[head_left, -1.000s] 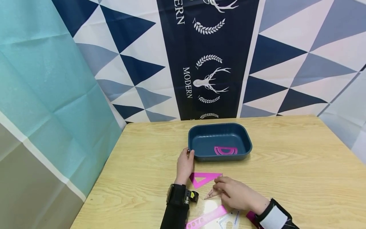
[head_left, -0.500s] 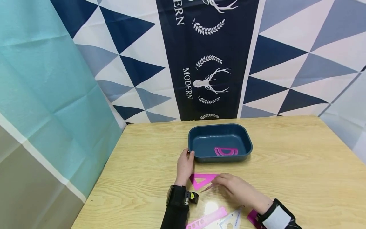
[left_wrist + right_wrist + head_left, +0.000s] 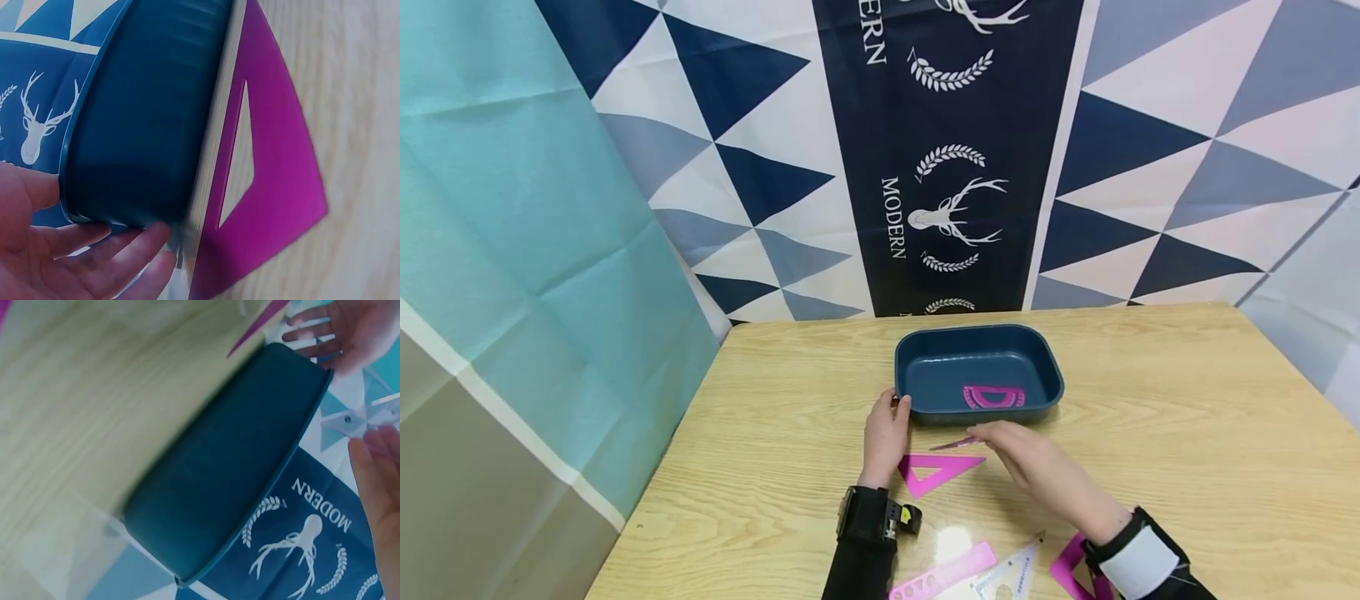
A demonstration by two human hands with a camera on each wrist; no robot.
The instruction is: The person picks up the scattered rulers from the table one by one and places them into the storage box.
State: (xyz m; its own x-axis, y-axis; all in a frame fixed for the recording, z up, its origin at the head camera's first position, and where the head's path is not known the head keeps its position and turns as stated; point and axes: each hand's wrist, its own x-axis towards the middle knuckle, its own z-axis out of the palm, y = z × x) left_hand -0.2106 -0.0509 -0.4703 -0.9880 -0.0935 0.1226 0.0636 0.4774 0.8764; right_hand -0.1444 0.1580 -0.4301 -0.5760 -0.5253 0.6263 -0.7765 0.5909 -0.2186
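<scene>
Clear piece [image 3: 952, 444] held just short of the tray [image 3: 955, 367]

From where I stand, this looks like the carrying step of a tidy-up: one flat drawing tool on its way to the tray, where a pink protractor [image 3: 973, 397] already lies near the front wall. The right hand [image 3: 1037, 467] has its fingers pinched on the clear piece, which appears to be off the desk [image 3: 775, 433], in front of the tray and near the pink set square [image 3: 955, 463]. The left hand [image 3: 886, 437] grips the tray's near left corner, thumb and fingers bent about it.

As I judge it, the next move calls for a little more height to clear the rim, a short reach forward, then loosened fingers, with the left hand steadying.

The tray is deep blue-green, smooth and faintly glossy, an oblong with rounded corners. The clear piece shows nearly edge-on to me, a thin pinkish sliver; its full outline I can't tell. The pink set square is flat, with a triangular cut-out. Closer to the person lie a pink ruler [image 3: 942, 573] with round holes, a see-through set square [image 3: 1018, 571] with blue markings, and another pink piece [image 3: 1070, 567], partly hidden by the right wrist. The desk has pale, streaky wood grain.
</scene>
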